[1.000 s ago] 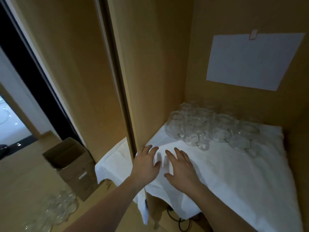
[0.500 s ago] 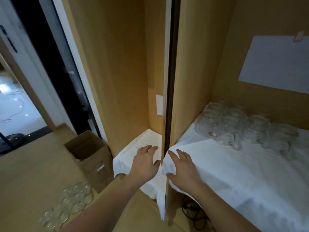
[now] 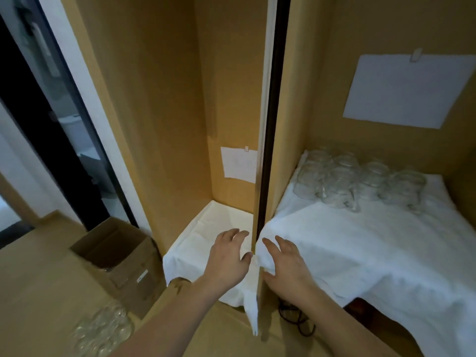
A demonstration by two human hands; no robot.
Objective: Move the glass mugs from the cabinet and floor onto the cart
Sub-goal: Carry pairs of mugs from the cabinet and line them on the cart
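A cluster of clear glass mugs (image 3: 358,180) stands at the back of the right cabinet shelf, on a white cloth (image 3: 360,243) that covers the shelf and hangs over its front edge. A second group of glass mugs on the floor (image 3: 103,331) lies at lower left, just in front of an open cardboard box (image 3: 116,253). The left hand (image 3: 228,256) and right hand (image 3: 283,261) reach forward on either side of the vertical cabinet divider (image 3: 268,150), fingers spread and relaxed, gripping nothing; whether the palms touch the cloth cannot be told. A white sheet of paper (image 3: 409,90) is clipped to the back wall above the mugs; a smaller sheet (image 3: 238,163) hangs in the left compartment. A black cable (image 3: 296,318) lies under the shelf.
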